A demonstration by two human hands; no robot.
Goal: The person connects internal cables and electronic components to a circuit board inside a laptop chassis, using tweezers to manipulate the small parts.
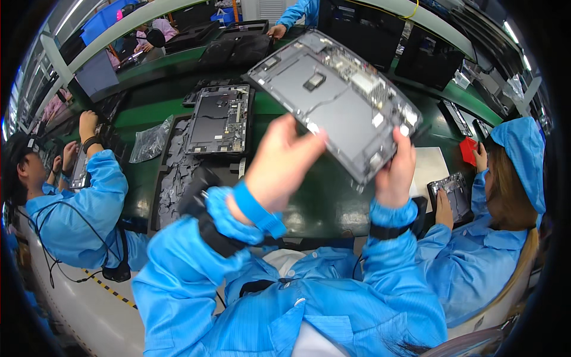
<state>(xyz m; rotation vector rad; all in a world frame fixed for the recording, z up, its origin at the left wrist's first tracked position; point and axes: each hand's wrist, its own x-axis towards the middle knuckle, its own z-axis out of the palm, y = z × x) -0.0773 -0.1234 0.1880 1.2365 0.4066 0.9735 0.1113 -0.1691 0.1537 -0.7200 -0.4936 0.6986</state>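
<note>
An opened tablet (351,113), its grey inner panel, circuit board and thin black cable exposed, is held up tilted above the bench. My left hand (282,163) grips its lower left edge, thumb on the inner face and most fingers hidden. At the lower right corner, my right hand (397,172) has hold of the same tablet. A blue band (256,208) circles my left wrist. Left of my hands, another opened tablet (208,128) rests across a dark tray (158,196) that contains crumpled grey pieces (177,178).
The green bench (327,208) runs crosswise, with a clear plastic bag (151,143) beside the tray. A white sheet (428,160) lies at the right. One co-worker (83,184) sits left; another (476,238) holds a device at right. Across the bench, a person's hand (276,31) touches dark panels.
</note>
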